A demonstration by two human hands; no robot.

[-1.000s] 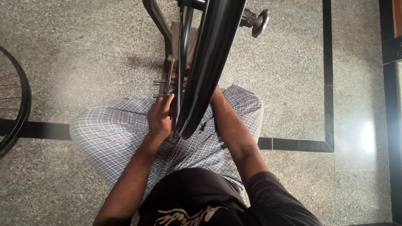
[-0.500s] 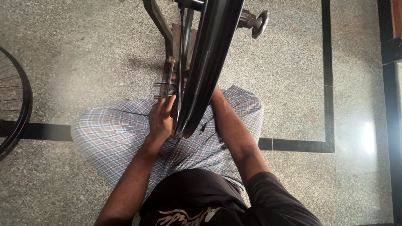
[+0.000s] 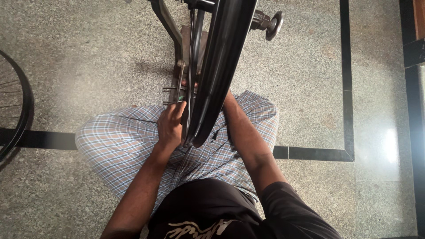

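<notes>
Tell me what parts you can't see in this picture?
Head view only:
- Right hand: hidden behind the black wheel; only the forearm shows.
- Left hand: fingertips hidden at the metal stand; grip unclear.
- Wheel top: cut off by the upper edge.
- Second wheel: cut off by the left edge.

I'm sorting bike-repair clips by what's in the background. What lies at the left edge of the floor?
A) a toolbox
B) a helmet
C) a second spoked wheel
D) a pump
C: a dark rim with thin spokes, the second spoked wheel, curves along the left edge of the speckled floor.
</notes>
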